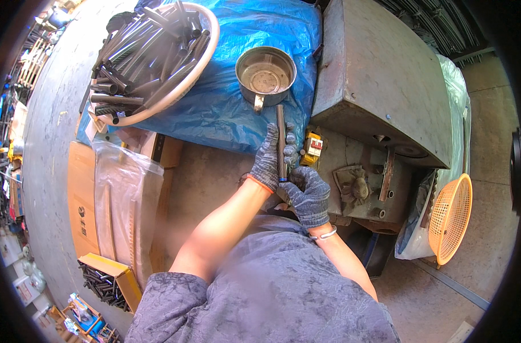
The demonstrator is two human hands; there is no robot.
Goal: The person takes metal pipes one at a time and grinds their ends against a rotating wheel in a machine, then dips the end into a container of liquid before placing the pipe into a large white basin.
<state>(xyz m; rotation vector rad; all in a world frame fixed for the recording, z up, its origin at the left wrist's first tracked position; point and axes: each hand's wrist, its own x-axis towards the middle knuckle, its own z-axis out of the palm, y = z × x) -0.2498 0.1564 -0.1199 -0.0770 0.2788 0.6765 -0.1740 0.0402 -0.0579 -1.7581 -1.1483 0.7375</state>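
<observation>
In front of me a dark metal tube (281, 137) stands nearly upright in the picture, with a blue band near its lower end. My left hand (265, 160), in a grey knit glove with an orange cuff, is wrapped round its middle. At the banded end, my right hand (309, 197), gloved in the same grey, has its fingers closed on the tube; the fingertips are partly hidden. Just beyond the tube's upper end sits a metal cup with a handle (250, 91). A small yellow switch box with a red-and-white switch (314, 146) is beside my hands.
A white basin (187, 88) heaped with dark tubes (146, 51) rests on a blue plastic sheet (232, 123). To the right stands a large grey metal machine housing (392, 74), with a rag (352, 184) below it. An orange basket (450, 220) and a box of short dark pieces (126, 286) flank me.
</observation>
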